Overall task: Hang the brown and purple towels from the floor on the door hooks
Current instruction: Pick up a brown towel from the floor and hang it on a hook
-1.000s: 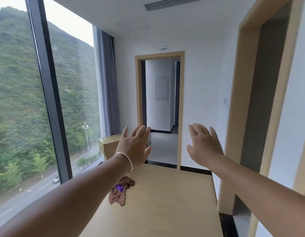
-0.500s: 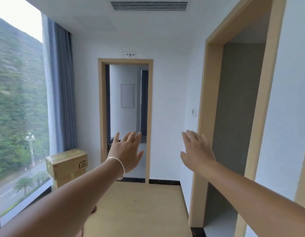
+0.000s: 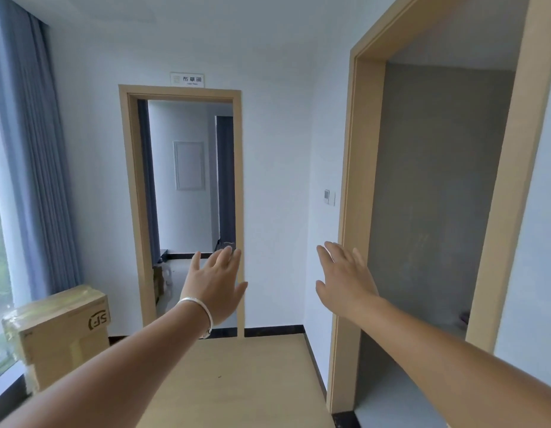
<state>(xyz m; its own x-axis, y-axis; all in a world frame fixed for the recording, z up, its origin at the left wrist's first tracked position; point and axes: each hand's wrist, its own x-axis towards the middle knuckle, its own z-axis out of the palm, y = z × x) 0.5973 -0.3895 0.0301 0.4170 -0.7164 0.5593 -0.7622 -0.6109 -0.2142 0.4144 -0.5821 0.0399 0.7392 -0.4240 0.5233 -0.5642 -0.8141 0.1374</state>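
Observation:
Both my arms reach forward at chest height with nothing in them. My left hand [image 3: 217, 284], with a silver bangle on the wrist, has its fingers straight and spread in front of the far doorway [image 3: 187, 186]. My right hand [image 3: 345, 279] is also flat and open, beside the wooden frame of the near doorway [image 3: 437, 196] on the right. No towel is in view, and I see no door hooks.
A taped cardboard box [image 3: 61, 329] stands on the floor at the left, under the blue curtain [image 3: 33, 149] by the window. A light wooden floor [image 3: 237, 381] runs ahead to the white wall. A wall switch [image 3: 329, 197] sits beside the right frame.
The view has swung right, away from the window. The brown and purple towels on the floor have dropped out of sight. Both hands stay raised and open.

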